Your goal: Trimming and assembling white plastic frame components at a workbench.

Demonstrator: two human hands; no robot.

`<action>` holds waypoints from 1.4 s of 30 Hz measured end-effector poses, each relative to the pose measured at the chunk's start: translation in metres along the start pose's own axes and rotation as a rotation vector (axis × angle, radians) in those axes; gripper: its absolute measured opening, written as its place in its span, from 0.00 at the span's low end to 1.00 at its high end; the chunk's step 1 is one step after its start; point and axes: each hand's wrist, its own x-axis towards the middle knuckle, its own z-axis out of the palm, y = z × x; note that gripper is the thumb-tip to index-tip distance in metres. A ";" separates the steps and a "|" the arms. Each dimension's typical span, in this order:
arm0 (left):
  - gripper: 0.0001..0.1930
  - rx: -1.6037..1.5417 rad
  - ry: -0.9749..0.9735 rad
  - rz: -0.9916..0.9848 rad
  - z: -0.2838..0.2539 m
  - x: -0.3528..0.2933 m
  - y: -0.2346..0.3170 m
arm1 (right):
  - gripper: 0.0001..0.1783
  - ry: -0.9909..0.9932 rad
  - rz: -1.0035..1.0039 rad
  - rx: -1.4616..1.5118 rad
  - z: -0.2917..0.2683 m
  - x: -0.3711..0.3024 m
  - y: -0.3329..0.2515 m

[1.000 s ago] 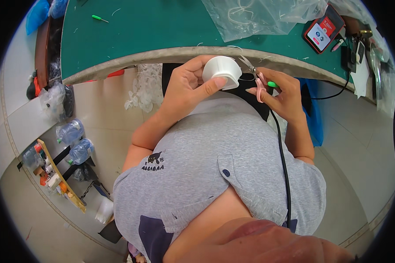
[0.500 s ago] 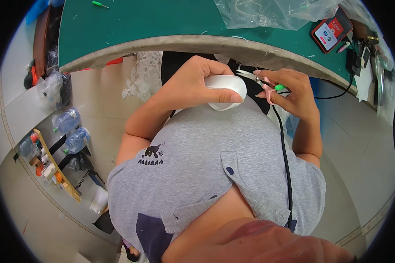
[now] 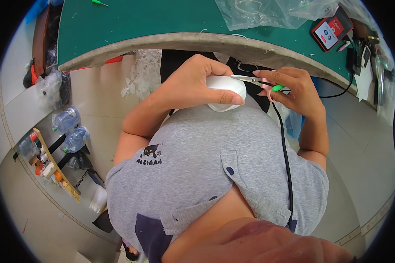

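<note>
My left hand (image 3: pixel 191 83) is closed around a smooth, rounded white piece (image 3: pixel 226 94), its thumb lying along the near side. The piece is held in front of my belly, just short of the table edge. In my right hand (image 3: pixel 298 90) is a small pair of scissors (image 3: pixel 249 79) with pink finger loops. Their blades look closed, and the tips lie at the far right rim of the white piece; whether they touch it I cannot tell. A bright green handle (image 3: pixel 278 88) also sits between the fingers of that hand, its far end hidden.
Ahead is a green-topped table (image 3: pixel 140 22) with a worn edge. On it lie a green-handled tool (image 3: pixel 100 3), clear plastic bags (image 3: pixel 267 13) and a red device with a lit screen (image 3: pixel 331 33). A black cable (image 3: pixel 283 149) runs down over my shirt.
My right hand has brought the scissors left and slightly up to the white piece's rim. The blades, apart before, are now together. My left hand has barely moved.
</note>
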 end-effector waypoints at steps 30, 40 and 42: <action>0.16 -0.292 0.382 0.300 0.008 0.004 -0.017 | 0.23 0.402 0.024 0.075 0.025 0.009 -0.001; 0.15 -0.299 0.360 0.326 0.008 0.003 -0.021 | 0.24 0.382 -0.013 0.042 0.026 0.009 -0.001; 0.15 -0.293 0.362 0.323 0.008 0.002 -0.020 | 0.24 0.389 -0.033 0.040 0.026 0.010 -0.002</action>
